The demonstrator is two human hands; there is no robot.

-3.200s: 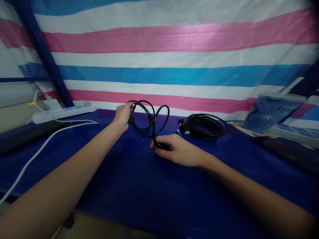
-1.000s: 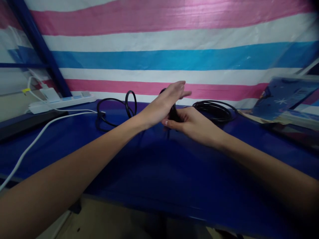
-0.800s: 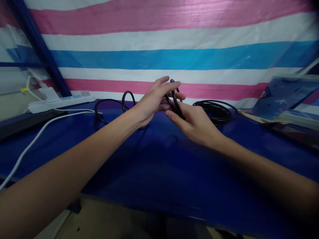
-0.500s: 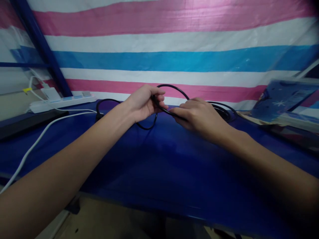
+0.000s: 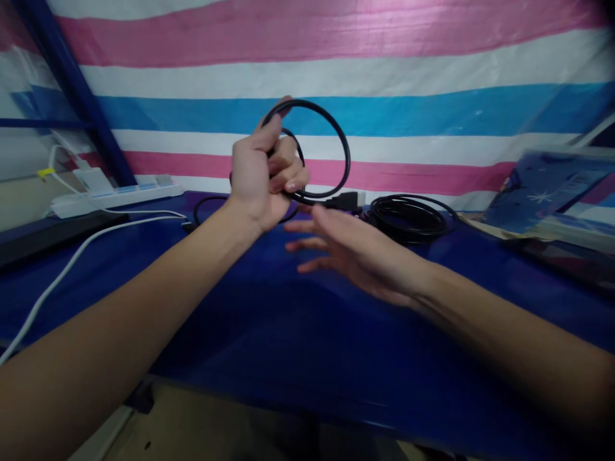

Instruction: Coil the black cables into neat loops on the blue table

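My left hand (image 5: 269, 163) is raised above the blue table, its fingers closed around a black cable (image 5: 346, 147). Part of that cable stands out to the right of the hand as a round loop. A black plug with a pale end (image 5: 348, 200) shows just right of the loop's bottom. Below the plug is my right hand (image 5: 343, 246), slightly blurred, fingers spread and nothing in them. Another stretch of black cable (image 5: 204, 203) curves on the table behind my left wrist. Where it joins the held part is hidden.
A coil of black cable (image 5: 408, 218) lies on the blue table (image 5: 288, 333) at the right. Far left are a white power strip (image 5: 115, 197), a white cord (image 5: 62, 282) and a long black object (image 5: 52, 240). A blue package (image 5: 542, 192) stands far right, before a striped sheet (image 5: 336, 77).
My left hand has risen and turned, lifting the cable into a loop. My right hand has let go of the cable, opened and dropped slightly. The plug and coil are now uncovered.
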